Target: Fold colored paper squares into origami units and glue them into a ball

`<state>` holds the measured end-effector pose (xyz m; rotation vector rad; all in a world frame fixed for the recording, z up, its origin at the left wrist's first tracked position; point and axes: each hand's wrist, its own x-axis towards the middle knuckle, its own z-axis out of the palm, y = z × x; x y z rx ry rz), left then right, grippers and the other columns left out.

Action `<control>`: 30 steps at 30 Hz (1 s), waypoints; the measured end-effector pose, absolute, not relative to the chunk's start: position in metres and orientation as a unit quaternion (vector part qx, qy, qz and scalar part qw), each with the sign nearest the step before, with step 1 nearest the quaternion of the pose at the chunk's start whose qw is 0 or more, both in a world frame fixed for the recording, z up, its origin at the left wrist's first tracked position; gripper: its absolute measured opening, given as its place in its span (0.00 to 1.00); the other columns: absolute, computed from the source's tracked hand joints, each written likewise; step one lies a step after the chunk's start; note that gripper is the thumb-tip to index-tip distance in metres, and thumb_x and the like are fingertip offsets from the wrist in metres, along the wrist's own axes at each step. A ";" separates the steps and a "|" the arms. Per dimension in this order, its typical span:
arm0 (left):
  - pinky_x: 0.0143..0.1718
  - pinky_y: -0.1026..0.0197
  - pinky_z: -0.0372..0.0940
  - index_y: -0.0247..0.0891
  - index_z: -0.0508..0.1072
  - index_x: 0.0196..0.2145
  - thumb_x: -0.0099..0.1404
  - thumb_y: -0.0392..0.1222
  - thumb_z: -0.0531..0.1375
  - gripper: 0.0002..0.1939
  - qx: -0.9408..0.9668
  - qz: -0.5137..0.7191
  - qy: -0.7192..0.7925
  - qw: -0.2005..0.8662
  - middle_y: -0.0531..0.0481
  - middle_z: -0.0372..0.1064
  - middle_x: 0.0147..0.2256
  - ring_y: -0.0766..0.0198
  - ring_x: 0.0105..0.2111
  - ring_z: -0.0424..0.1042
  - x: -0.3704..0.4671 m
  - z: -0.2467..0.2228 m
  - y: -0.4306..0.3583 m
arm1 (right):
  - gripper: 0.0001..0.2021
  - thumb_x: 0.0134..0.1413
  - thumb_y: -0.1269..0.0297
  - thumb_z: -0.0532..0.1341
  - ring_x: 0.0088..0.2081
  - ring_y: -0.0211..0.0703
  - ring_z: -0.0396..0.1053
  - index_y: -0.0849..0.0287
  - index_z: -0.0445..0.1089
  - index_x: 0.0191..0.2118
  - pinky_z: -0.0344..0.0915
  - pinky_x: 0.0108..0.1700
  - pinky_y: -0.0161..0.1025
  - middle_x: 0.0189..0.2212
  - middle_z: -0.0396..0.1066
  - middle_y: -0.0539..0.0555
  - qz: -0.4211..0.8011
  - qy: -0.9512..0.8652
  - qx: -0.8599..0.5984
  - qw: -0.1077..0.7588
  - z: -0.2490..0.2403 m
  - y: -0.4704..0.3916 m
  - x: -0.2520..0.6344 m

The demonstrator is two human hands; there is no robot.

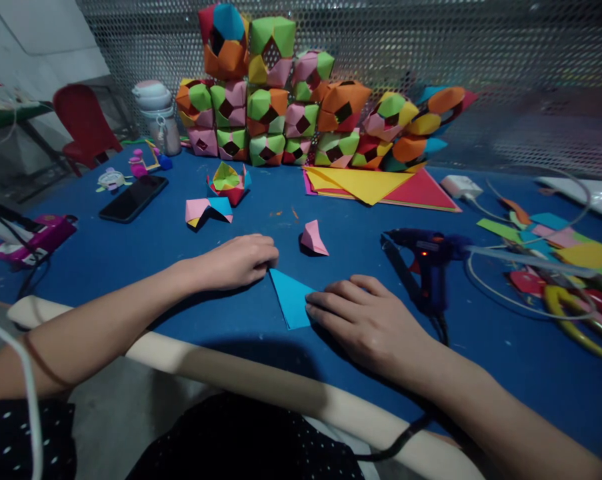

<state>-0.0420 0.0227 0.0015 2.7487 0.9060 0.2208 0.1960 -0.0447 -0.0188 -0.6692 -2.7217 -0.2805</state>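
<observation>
A light blue folded paper triangle (pixel 289 300) lies on the blue tabletop (pixel 221 347) between my hands. My left hand (pixel 248 259) rests at its upper left corner, fingers curled together; whether they grip the corner is hidden. Stretched over the paper's right side are the fingers of my right hand (pixel 353 313), their tips pressing on it. Just beyond the triangle stands a small folded pink piece (pixel 313 238). Farther left lie a pink, blue and yellow folded piece (pixel 208 211) and a partly assembled multicoloured paper shape (pixel 229 183).
Stacked paper shapes (pixel 267 110) line the mesh at the back, with yellow and red sheets (pixel 381 185) before them. A glue gun (pixel 428 257) stands right of my right hand. Scissors (pixel 575 320) and paper scraps are far right; a phone (pixel 134 198) lies left.
</observation>
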 end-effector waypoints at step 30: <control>0.39 0.61 0.61 0.34 0.71 0.39 0.67 0.39 0.50 0.11 0.953 0.087 0.279 0.078 0.45 0.66 0.39 0.62 0.38 0.64 -0.023 -0.006 -0.007 | 0.12 0.57 0.70 0.52 0.39 0.46 0.63 0.62 0.71 0.41 0.54 0.42 0.46 0.40 0.73 0.57 -0.049 -0.954 -0.240 0.171 -0.017 -0.047 0.196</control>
